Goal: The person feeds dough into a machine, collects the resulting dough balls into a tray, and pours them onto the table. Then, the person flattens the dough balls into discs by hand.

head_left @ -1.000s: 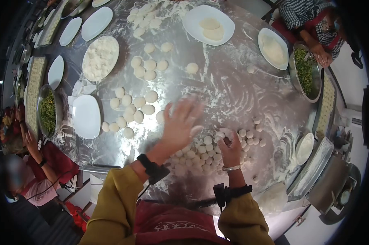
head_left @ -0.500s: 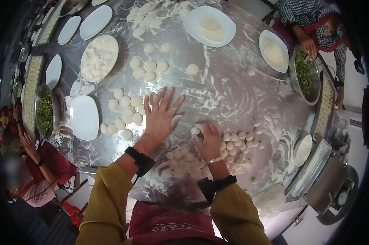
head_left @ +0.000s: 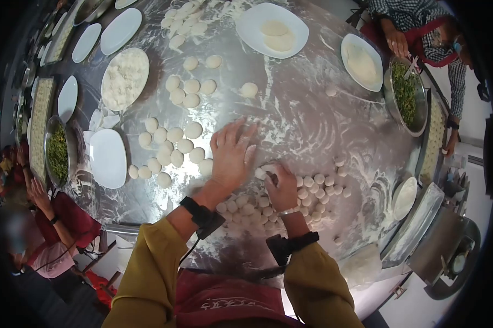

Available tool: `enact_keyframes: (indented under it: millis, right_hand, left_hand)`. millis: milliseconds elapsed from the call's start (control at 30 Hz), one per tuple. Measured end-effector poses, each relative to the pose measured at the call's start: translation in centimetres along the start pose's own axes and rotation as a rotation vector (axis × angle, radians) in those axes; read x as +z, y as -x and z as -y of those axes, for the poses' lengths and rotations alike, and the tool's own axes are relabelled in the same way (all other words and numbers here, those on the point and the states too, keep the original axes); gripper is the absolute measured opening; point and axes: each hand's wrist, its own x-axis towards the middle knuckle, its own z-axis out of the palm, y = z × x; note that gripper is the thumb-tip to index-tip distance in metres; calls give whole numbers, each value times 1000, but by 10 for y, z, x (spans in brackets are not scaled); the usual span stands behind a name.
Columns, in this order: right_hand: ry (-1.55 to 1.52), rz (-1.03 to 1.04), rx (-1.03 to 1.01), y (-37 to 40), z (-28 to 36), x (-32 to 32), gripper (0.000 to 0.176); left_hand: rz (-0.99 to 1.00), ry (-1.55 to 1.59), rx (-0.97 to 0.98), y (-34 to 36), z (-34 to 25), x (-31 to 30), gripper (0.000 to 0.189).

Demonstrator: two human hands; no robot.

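My left hand [head_left: 231,156] lies palm down over the floured metal table [head_left: 301,123], fingers apart and slightly bent, holding nothing. To its left are several flattened dough rounds [head_left: 185,145], the closest one beside the wrist. My right hand [head_left: 282,188] is closed at the fingertips on a small dough ball [head_left: 261,172], partly covered by the thumb and fingers. Right beside and below that hand lie many small dough balls [head_left: 315,189]. More of them, dusted with flour, sit between my two wrists [head_left: 246,209].
A plate of flour [head_left: 125,79] and a white plate [head_left: 108,158] are at the left. Bowls of chopped green filling [head_left: 57,153] stand on both sides. Plates with rolled wrappers [head_left: 279,39] lie at the far side. Co-workers' hands [head_left: 397,42] are at the right and left edges.
My left hand has moved right, away from the flattened rounds, uncovering those beside it. My right hand stays near the same spot with the dough ball. The whole view has shifted slightly.
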Motion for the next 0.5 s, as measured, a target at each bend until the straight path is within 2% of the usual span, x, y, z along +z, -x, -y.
enact_keyframes:
  millis: [100,200,300,367,400,500]
  right_hand:
    - [274,-226,-231,0,-9,1,27]
    - [62,-205,-132,7,-11,-13,26]
    - [59,-270,-72,19,-1,-35,26]
    - [40,-192,132,29,2,-47,26]
    - [31,-149,240,36,3,-49,26]
    - [268,-65,-79,45,-4,-40,30]
  left_hand:
    - [4,-48,13,-4,1,1,51]
    - [-8,-53,79,-12,-17,3,56]
    - [35,-9,221,-18,-46,23,61]
    - [121,-3,352,-13,-50,56,63]
    - [158,-34,331,-11,-52,59,63]
    - [228,-93,311,-9,-56,66,61]
